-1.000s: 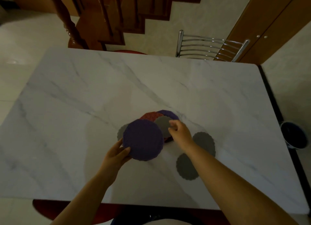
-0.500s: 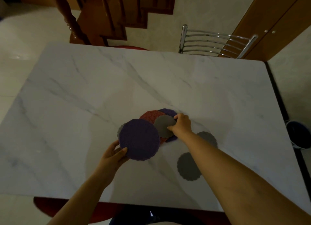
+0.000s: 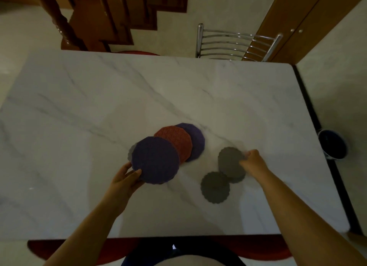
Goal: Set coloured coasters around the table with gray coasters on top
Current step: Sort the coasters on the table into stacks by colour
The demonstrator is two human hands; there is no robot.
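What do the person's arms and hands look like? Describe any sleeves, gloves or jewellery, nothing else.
Both forearms are bare with no sleeve in view. The left hand and right hand wear no gloves. No watch, bracelet or ring is visible, though the dim light and some blur could hide small details.

Under the purple coaster (image 3: 155, 160) in your left hand (image 3: 124, 178), only a gray coaster's edge (image 3: 131, 150) peeks out. Your right hand (image 3: 251, 162) is blurred, its gray coaster (image 3: 230, 160) covering most of another.

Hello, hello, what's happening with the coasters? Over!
Left hand holds big round purple coaster. Right hand holds small gray scalloped coaster. None set out yet. Nothing in the way.
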